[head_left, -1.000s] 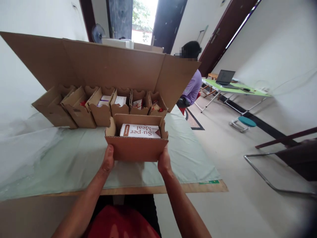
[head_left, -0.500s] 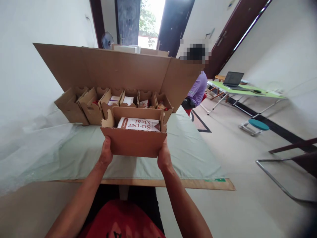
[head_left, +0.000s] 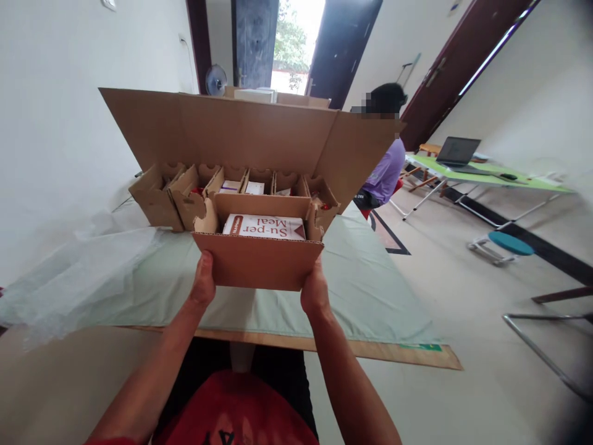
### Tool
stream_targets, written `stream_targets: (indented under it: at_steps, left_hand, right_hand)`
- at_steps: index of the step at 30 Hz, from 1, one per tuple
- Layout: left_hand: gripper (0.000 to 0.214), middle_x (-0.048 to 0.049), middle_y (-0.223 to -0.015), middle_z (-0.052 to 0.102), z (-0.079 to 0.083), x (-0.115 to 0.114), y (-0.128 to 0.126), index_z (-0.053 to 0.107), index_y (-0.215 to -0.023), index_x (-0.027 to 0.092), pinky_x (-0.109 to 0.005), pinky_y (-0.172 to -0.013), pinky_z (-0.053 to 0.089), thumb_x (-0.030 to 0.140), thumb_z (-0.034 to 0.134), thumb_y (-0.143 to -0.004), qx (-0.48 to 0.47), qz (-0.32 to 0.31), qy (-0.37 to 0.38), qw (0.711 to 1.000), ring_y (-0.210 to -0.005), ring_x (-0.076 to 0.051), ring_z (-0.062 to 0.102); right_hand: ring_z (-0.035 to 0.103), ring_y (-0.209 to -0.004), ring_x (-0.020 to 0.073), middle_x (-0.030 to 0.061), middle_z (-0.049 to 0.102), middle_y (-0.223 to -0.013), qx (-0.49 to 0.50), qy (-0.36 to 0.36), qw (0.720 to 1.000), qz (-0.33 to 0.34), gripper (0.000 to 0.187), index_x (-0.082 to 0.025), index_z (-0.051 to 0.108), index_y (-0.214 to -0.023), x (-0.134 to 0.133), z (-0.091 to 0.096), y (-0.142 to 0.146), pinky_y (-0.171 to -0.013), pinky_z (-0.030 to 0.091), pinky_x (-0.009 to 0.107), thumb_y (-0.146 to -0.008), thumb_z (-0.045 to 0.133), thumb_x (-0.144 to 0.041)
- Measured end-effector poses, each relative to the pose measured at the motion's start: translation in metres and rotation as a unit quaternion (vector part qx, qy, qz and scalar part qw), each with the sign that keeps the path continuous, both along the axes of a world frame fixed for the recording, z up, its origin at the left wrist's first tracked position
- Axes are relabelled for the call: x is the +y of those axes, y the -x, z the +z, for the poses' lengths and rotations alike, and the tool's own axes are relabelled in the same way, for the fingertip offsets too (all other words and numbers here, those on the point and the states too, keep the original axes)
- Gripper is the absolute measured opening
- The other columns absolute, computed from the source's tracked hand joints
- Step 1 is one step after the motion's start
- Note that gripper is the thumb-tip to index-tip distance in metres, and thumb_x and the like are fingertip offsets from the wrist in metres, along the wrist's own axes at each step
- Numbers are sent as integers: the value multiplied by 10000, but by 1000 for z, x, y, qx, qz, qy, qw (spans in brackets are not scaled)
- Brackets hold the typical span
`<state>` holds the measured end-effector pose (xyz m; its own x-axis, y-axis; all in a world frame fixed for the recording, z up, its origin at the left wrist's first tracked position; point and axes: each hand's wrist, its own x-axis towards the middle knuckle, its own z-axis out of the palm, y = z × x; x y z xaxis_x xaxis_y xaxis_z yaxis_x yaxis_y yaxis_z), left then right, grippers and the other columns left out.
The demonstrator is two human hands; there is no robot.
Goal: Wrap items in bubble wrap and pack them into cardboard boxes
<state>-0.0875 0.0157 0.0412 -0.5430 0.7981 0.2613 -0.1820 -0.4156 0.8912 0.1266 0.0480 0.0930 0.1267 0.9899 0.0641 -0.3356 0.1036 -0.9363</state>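
Note:
I hold a small open cardboard carton (head_left: 257, 262) in front of me, lifted above the table. My left hand (head_left: 203, 281) grips its left side and my right hand (head_left: 314, 289) grips its right side. Inside lies a white and brown packet (head_left: 264, 227) printed "Su-per Meal". Just beyond it stands a big cardboard box (head_left: 241, 133) with its flaps up, and a row of several similar small cartons (head_left: 163, 199) sits along its front, some with packets in them.
The table (head_left: 365, 296) has a pale green cover and a wooden front edge. Clear plastic sheet (head_left: 69, 272) lies bunched at the left. A person in a purple top (head_left: 384, 176) sits behind the box. A green folding table with a laptop (head_left: 456, 151) and a stool (head_left: 504, 244) stand at the right.
The carton in my hands has risen a little and moved closer to the row of cartons. My view has swung to the left, so everything sits further right.

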Motion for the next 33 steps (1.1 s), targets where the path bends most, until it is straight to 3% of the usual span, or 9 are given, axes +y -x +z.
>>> stream_targets:
  at_steps: [6, 11, 16, 20, 24, 28, 31, 33]
  left_hand:
    - [799, -94, -1294, 705, -6, -3, 6, 680, -1260, 219, -457, -1195, 380, 853, 496, -810, 15, 3, 9, 1000, -1376, -307, 521]
    - [791, -89, -1307, 699, -35, 0, 4, 679, -1252, 221, -445, -1218, 348, 852, 492, -812, 21, -29, 30, 999, -1401, -305, 496]
    - [767, -119, -1342, 685, -63, 30, -46, 677, -1259, 185, -495, -1226, 330, 803, 543, -823, 46, -163, 53, 984, -1393, -329, 510]
    - [801, -128, -1473, 599, -59, 67, -95, 631, -1353, 194, -511, -1253, 277, 782, 588, -812, 60, -293, 56, 953, -1465, -343, 433]
    - [777, -134, -1477, 595, -49, 97, -118, 631, -1368, 204, -526, -1252, 277, 757, 604, -823, 65, -363, 60, 927, -1467, -350, 433]
    - [719, -127, -1457, 612, -47, 96, -115, 659, -1326, 204, -518, -1254, 276, 738, 589, -848, 98, -332, 64, 936, -1455, -341, 451]
    - [676, -114, -1519, 553, -55, 60, -113, 608, -1375, 236, -534, -1257, 254, 682, 618, -866, 115, -232, 124, 958, -1488, -335, 400]
    - [675, -127, -1516, 548, -66, 26, -122, 563, -1409, 255, -581, -1224, 298, 673, 602, -881, 86, -179, 196, 960, -1443, -353, 462]
  right_hand:
    - [580, -1294, 266, 20, 760, -1178, 7, 13, 1000, 2, 633, -245, 725, -1243, -4, -5, 5, -1150, 397, 450, -885, 472, -702]
    - [545, -1351, 227, 2, 714, -1304, 35, -17, 999, -24, 642, -273, 693, -1305, -9, -25, -8, -1195, 346, 405, -863, 528, -709]
    - [525, -1371, 245, 30, 715, -1303, 44, 39, 983, -172, 734, -211, 688, -1302, -13, -62, -67, -1216, 311, 439, -800, 562, -732]
    - [449, -1444, 206, 0, 639, -1422, 24, 9, 968, -251, 660, -261, 619, -1385, -20, -88, -106, -1225, 297, 426, -881, 498, -669]
    - [417, -1469, 220, 42, 554, -1520, -26, -14, 959, -283, 660, -239, 594, -1410, -31, -110, -121, -1235, 267, 449, -902, 496, -648]
    - [455, -1438, 227, 62, 557, -1514, -91, -39, 961, -259, 600, -244, 592, -1412, -42, -122, -134, -1219, 290, 449, -915, 549, -578]
    - [530, -1360, 236, 67, 624, -1432, -106, -28, 957, -268, 541, -235, 638, -1346, -38, -123, -152, -1186, 332, 460, -927, 535, -562]
    - [554, -1329, 248, 65, 653, -1388, -94, 0, 956, -278, 539, -227, 663, -1303, -27, -121, -164, -1159, 366, 465, -907, 547, -575]
